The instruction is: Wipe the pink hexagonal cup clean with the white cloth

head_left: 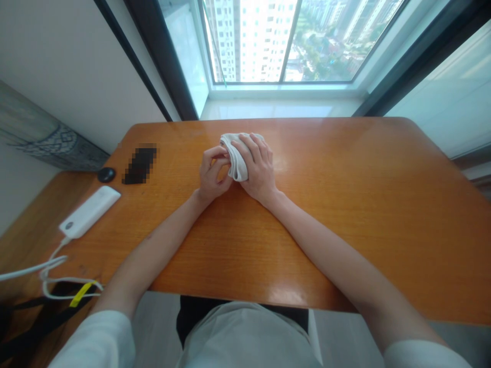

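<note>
A folded, light grey-white cloth (238,162) rests on the wooden table (345,204), a little beyond its middle. Over its top and right side lies my right hand (259,166), with the fingers curved around it. My left hand (215,171) is at the cloth's left edge, its thumb and fingertips pinched together on the fabric. The underside of the cloth is hidden by the folds and my hands.
At the left stand a white power strip (90,212) with a white cable (53,263), a round black object (106,175) and a blurred-out dark rectangle (140,164). A yellow tag (82,295) sits on the cabling. Behind the table is a window (284,89).
</note>
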`<state>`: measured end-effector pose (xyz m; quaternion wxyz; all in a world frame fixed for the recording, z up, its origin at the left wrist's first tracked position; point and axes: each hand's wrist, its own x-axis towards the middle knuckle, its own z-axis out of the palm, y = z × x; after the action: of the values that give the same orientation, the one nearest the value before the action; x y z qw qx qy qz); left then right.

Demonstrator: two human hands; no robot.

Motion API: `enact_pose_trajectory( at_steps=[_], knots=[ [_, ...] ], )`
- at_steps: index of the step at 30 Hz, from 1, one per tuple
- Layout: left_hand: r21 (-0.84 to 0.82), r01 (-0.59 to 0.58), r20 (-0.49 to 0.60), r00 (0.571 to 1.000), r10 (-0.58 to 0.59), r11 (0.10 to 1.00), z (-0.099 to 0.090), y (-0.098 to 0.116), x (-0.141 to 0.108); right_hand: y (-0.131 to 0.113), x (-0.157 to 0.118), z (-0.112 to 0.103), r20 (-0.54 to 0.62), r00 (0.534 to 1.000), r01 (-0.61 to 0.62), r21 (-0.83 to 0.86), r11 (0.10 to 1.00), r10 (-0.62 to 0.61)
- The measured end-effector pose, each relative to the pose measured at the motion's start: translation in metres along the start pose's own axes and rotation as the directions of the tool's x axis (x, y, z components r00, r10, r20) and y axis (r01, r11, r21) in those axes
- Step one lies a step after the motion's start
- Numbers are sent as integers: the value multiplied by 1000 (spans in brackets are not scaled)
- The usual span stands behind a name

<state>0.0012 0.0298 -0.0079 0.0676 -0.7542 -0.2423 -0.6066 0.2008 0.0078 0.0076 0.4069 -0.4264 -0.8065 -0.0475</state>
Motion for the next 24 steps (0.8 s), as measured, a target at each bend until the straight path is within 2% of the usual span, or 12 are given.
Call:
enact_pose_trajectory(
  at_steps=[6, 8, 12, 19, 22, 24],
  knots=[
    [-22, 33, 66, 997, -31, 999, 2, 3, 5, 1, 0, 0, -4, 1000, -12, 0, 1000, 12],
    [-43, 106, 102, 990, -101, 993, 3, 2, 5, 1, 0, -1, 3, 1000, -19, -3, 1000, 19],
    [-48, 289, 206, 939, -274, 956, 6, -5, 0, -1, 0, -2, -9, 999, -45, -5, 999, 45],
    [46, 314, 295, 902, -313, 948, 17, -20, -11, 6, 1, 1, -27, 991, -132, -39, 990, 131],
    [30, 353, 362, 868, -339, 935, 21, -27, -16, 10, 2, 2, -44, 988, -152, -33, 988, 150],
    [3, 373, 372, 861, -348, 928, 21, -30, -18, 11, 2, 1, -45, 987, -157, -9, 988, 156]
  ],
)
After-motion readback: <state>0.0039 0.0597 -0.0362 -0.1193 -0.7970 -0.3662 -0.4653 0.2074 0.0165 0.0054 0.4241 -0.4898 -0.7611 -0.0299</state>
